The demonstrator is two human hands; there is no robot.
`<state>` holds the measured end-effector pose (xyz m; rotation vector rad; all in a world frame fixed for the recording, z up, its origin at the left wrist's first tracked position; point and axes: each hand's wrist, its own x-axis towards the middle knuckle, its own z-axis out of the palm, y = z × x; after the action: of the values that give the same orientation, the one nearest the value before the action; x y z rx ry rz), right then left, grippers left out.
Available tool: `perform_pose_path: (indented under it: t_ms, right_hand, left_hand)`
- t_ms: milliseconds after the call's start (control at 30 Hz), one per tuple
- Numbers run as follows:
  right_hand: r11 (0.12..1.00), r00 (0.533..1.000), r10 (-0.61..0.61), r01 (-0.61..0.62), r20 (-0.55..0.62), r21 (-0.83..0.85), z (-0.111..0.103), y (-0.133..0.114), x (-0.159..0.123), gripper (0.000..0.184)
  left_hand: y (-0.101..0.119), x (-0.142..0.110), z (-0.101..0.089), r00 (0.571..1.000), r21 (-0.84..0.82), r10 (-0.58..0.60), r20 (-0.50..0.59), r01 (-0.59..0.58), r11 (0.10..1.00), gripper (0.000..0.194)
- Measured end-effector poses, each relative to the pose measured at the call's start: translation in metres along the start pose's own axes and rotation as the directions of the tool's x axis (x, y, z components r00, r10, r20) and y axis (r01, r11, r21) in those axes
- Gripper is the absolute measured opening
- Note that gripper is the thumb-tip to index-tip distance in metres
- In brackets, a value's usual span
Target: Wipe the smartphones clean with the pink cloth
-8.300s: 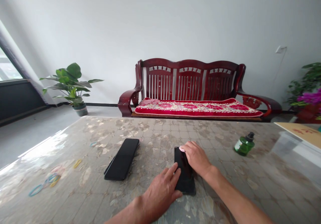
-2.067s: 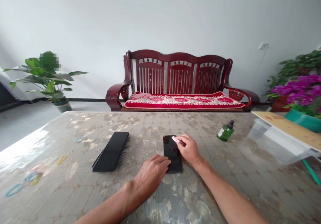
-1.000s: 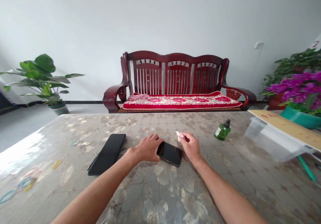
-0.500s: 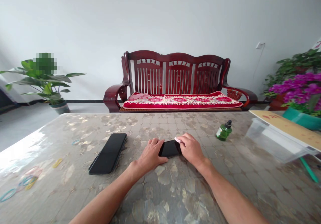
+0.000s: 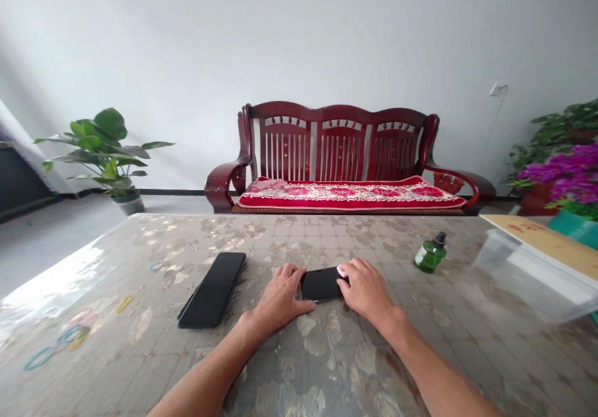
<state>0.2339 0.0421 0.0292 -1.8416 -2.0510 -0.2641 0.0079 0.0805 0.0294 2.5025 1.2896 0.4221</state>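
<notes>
A smartphone (image 5: pixel 321 284) with a black screen lies crosswise on the patterned tablecloth, screen up. My left hand (image 5: pixel 283 295) grips its left end, thumb at the near edge and fingers at the far edge. At the phone's right end, my right hand (image 5: pixel 367 287) is closed on a small white pad (image 5: pixel 343 271), which touches the screen there. Most of the pad is hidden by the fingers. To the left of my hands lies a larger black device (image 5: pixel 212 290), like a big phone or tablet, also screen up.
A green spray bottle (image 5: pixel 430 253) stands to the right. Further right is a clear plastic box (image 5: pixel 527 280) under a tan board (image 5: pixel 544 242). Several coloured rubber bands (image 5: pixel 75 336) lie at the left. Beyond the table (image 5: pixel 187 227) stands a wooden bench (image 5: pixel 339 143).
The camera view has turned slightly left and up, so everything sits further right and lower. Both hands stay on the phone, the white pad still at its right end.
</notes>
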Motion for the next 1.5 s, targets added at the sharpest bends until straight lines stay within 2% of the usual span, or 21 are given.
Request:
perform_pose_path:
  t_ms: [233, 533, 767, 867, 1100, 1367, 1500]
  right_hand:
    - [0.998, 0.999, -0.034, 0.033, -0.010, -0.044, 0.003, 0.001, 0.001, 0.017]
    - [0.981, 0.983, -0.183, 0.182, 0.004, 0.072, 0.002, -0.028, 0.002, 0.022]
    - [0.998, 0.999, -0.052, 0.052, -0.015, -0.025, 0.000, -0.007, 0.007, 0.022]
    - [0.999, 0.999, -0.030, 0.029, -0.025, -0.039, 0.002, -0.007, 0.008, 0.022]
    - [0.981, 0.984, -0.180, 0.179, 0.008, 0.068, 0.003, -0.029, 0.009, 0.022]
    - [0.998, 0.998, -0.058, 0.058, -0.008, -0.025, 0.001, -0.010, 0.006, 0.022]
    - [0.990, 0.990, -0.141, 0.141, -0.009, 0.016, 0.001, -0.023, 0.001, 0.022]
  left_hand:
    - [-0.002, 0.003, 0.001, 1.000, 0.008, 0.007, 0.017, -0.007, 1.000, 0.060]
    - [-0.001, 0.005, -0.003, 0.999, -0.021, -0.005, 0.034, 0.006, 1.000, 0.056]
    - [-0.002, 0.004, -0.002, 1.000, -0.002, 0.014, 0.009, -0.014, 1.000, 0.055]
    - [-0.002, 0.005, -0.002, 1.000, -0.001, 0.015, 0.012, -0.015, 1.000, 0.058]
    - [-0.005, 0.007, 0.002, 1.000, -0.010, 0.018, 0.008, -0.018, 1.000, 0.055]
    - [-0.007, 0.007, 0.002, 1.000, -0.006, 0.017, 0.016, -0.016, 1.000, 0.057]
    - [-0.007, 0.007, 0.002, 1.000, 0.000, 0.022, 0.014, -0.022, 1.000, 0.056]
